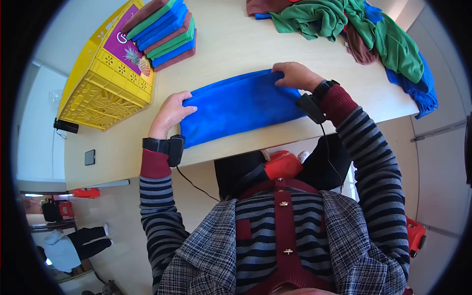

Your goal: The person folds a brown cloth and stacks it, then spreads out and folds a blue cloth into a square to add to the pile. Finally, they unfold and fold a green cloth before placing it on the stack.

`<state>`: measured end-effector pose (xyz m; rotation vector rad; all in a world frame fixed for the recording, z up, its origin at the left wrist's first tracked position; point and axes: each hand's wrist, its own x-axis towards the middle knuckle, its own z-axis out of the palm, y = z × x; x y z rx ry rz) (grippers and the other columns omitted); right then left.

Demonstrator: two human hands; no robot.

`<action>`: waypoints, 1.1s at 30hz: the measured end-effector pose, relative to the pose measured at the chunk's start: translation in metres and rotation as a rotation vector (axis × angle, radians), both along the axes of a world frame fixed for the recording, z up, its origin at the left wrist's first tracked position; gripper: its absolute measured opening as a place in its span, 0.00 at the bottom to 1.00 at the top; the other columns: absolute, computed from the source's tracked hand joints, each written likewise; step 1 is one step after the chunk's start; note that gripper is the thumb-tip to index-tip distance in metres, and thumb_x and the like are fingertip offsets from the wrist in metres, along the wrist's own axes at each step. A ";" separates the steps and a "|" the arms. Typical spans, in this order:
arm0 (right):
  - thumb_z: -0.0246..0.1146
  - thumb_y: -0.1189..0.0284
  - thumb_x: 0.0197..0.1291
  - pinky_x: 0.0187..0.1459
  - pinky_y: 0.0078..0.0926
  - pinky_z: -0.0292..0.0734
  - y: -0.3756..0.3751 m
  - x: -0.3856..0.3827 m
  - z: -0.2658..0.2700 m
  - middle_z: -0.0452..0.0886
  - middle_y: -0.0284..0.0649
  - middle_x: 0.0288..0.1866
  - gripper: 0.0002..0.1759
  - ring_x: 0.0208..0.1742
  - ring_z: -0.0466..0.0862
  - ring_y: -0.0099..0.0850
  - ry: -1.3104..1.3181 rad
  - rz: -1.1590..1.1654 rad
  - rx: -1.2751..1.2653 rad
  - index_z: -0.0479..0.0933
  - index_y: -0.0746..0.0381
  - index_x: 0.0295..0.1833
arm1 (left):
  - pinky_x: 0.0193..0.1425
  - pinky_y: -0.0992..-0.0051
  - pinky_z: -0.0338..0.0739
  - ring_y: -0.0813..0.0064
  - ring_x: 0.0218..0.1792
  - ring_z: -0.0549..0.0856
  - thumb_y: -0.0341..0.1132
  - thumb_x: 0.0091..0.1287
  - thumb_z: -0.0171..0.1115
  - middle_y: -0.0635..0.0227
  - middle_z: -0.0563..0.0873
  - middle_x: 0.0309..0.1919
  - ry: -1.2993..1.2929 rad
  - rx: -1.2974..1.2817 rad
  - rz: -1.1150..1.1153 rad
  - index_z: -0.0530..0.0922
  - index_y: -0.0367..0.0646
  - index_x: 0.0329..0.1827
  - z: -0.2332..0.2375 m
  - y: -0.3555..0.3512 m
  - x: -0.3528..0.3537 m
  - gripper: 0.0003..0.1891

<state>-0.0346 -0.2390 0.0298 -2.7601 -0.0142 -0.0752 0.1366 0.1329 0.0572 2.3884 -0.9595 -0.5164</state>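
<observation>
A blue cloth (241,105), folded into a long band, lies near the front edge of the table. My left hand (174,110) grips its upper left corner, thumb on top and fingers partly under the fabric. At the upper right corner, my right hand (295,77) pinches the cloth between thumb and fingers. The far edge shows a fold line with a layer behind it. Beyond the cloth to the left stands a stack of folded cloths (167,37) in blue, green and brown.
A yellow plastic crate (105,93) stands at the left, beside the stack. Loose green, blue and brown cloths (314,19) are heaped at the far right, partly over the table edge. A small dark flat object (90,157) lies at left. Another person (73,246) is in the background.
</observation>
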 end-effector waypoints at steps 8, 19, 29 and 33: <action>0.69 0.73 0.66 0.45 0.19 0.77 -0.060 -0.022 0.082 0.82 0.30 0.35 0.11 0.40 0.80 0.19 -0.534 -0.081 0.248 0.83 0.65 0.51 | 0.43 0.64 0.82 0.56 0.36 0.88 0.34 0.63 0.72 0.55 0.88 0.34 -0.581 -0.294 -0.122 0.83 0.40 0.50 0.109 -0.053 0.020 0.14; 0.71 0.84 0.56 0.43 0.29 0.79 0.014 -0.127 0.134 0.82 0.39 0.36 0.11 0.41 0.85 0.34 -0.814 -0.034 -0.176 0.81 0.64 0.44 | 0.51 0.61 0.75 0.57 0.48 0.82 0.22 0.52 0.68 0.64 0.83 0.39 -1.012 -0.543 -0.171 0.78 0.44 0.36 0.099 -0.050 -0.031 0.11; 0.71 0.78 0.54 0.42 0.37 0.79 0.094 -0.153 0.011 0.79 0.40 0.34 0.10 0.39 0.82 0.41 -0.305 0.154 -0.017 0.79 0.61 0.40 | 0.56 0.61 0.72 0.59 0.52 0.81 0.18 0.49 0.63 0.65 0.82 0.40 -0.722 -0.241 -0.139 0.77 0.44 0.36 -0.031 0.020 -0.042 0.14; 0.71 0.77 0.55 0.43 0.37 0.80 0.097 -0.153 0.012 0.80 0.40 0.36 0.10 0.40 0.82 0.41 -0.231 0.183 0.013 0.79 0.61 0.42 | 0.57 0.62 0.72 0.59 0.51 0.81 0.18 0.50 0.63 0.65 0.81 0.40 -0.655 -0.199 -0.114 0.77 0.44 0.36 -0.031 0.027 -0.045 0.13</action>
